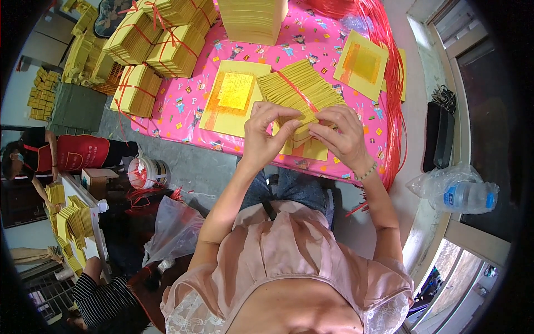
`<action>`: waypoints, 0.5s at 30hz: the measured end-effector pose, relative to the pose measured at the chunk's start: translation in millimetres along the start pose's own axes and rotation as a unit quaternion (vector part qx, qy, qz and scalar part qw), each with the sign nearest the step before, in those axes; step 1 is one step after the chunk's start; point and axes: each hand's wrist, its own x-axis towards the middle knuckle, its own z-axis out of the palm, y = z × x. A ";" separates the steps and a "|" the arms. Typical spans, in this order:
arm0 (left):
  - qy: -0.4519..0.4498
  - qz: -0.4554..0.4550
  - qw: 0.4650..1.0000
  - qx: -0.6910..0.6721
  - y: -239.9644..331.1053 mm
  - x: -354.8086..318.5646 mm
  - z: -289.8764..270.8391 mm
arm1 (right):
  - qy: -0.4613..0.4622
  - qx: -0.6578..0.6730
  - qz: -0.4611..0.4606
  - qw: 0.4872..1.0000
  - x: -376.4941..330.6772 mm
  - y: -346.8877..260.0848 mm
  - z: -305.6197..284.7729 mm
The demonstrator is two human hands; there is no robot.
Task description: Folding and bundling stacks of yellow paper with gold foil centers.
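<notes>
A fanned bundle of folded yellow paper [295, 83] lies on the table in front of me, with a flat red ribbon [292, 83] running across its top toward my fingers. At the bundle's near end, my left hand [270, 131] pinches with thumb and forefinger. My right hand [340, 133], a beaded bracelet on its wrist, is pinched opposite it, close to the ribbon's near end. What the fingertips grip is too small to make out. Under the bundle's near side, part of a yellow sheet [314, 150] shows. A stack of yellow sheets with a gold square [235, 92] lies to the left.
Another gold-squared sheet stack [361, 58] lies right, beside long red ribbons [394, 83]. Ribbon-tied bundles [136, 92] and a tall paper stack [253, 22] stand on the pink patterned tablecloth [186, 119]. Left are a bucket [147, 172] and people at another table; right, a bagged bottle [467, 196].
</notes>
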 end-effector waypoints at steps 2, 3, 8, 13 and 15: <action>0.002 0.001 1.000 -0.001 -0.5 -0.5 -0.1 | 0.001 0.011 0.010 1.000 -1.3 -0.8 1.3; 0.003 0.002 1.000 -0.001 -0.8 -0.7 0.0 | 0.001 0.011 0.010 1.000 -1.9 -1.4 2.2; 0.006 0.006 1.000 0.000 -1.4 -1.3 0.3 | 0.007 0.015 0.025 1.000 -3.9 -3.7 4.0; 0.006 0.009 1.000 -0.003 -3.8 -2.4 0.8 | -0.015 0.002 0.000 1.000 -0.4 -3.2 3.2; 0.008 0.009 1.000 0.000 -3.1 -2.7 0.7 | -0.025 -0.005 -0.010 1.000 1.0 -2.9 3.5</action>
